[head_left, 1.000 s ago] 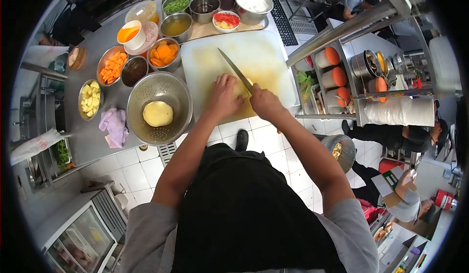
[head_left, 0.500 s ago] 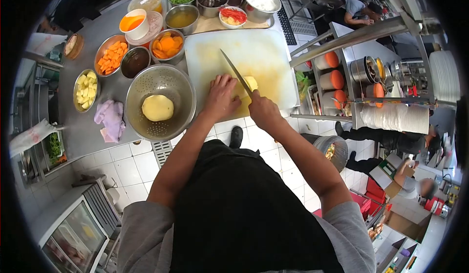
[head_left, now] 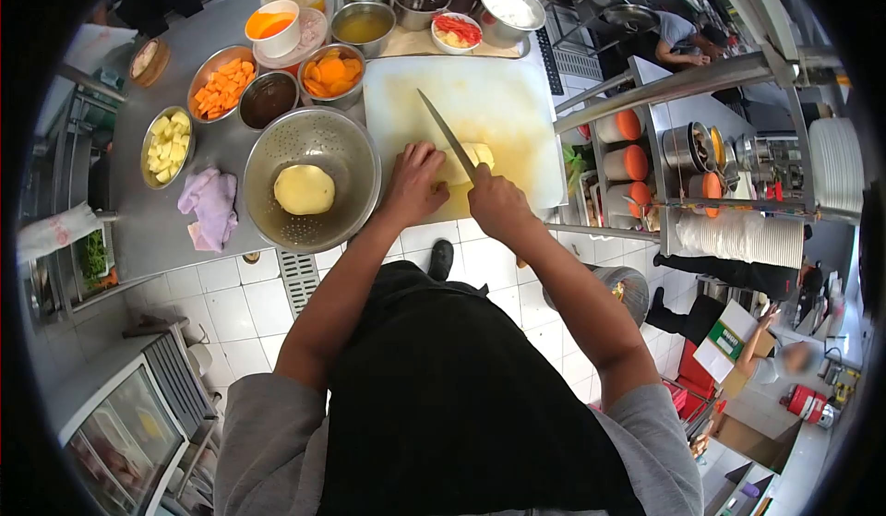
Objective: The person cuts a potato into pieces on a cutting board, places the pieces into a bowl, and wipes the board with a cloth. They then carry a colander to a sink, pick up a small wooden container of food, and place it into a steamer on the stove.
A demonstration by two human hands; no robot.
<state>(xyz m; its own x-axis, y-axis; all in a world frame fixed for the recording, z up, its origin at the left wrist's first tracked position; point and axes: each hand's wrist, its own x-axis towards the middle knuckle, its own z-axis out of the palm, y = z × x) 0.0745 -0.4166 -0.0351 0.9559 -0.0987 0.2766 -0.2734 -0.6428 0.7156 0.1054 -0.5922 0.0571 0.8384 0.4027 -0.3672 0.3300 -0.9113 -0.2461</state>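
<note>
My right hand (head_left: 499,204) is wrapped round the handle of a long knife (head_left: 443,130), its blade pointing up and to the left over the white cutting board (head_left: 406,87). Pale yellow potato pieces (head_left: 481,154) lie against the blade. My left hand (head_left: 415,182) rests on the board left of the knife, fingers bent over part of the potato. Beside the board, a perforated metal colander (head_left: 264,156) holds one whole peeled potato (head_left: 305,189).
Bowls of potato cubes (head_left: 167,150), carrot cubes (head_left: 222,88) and carrot slices (head_left: 332,74) stand on the steel table (head_left: 157,239). A purple cloth (head_left: 210,204) lies near its front edge. A metal shelf rail (head_left: 664,91) runs at right. Other people are farther right.
The view has shifted a little, moving the bowls and colander slightly right in the picture. Both hands stay near the potato, and the knife remains in my right hand.
</note>
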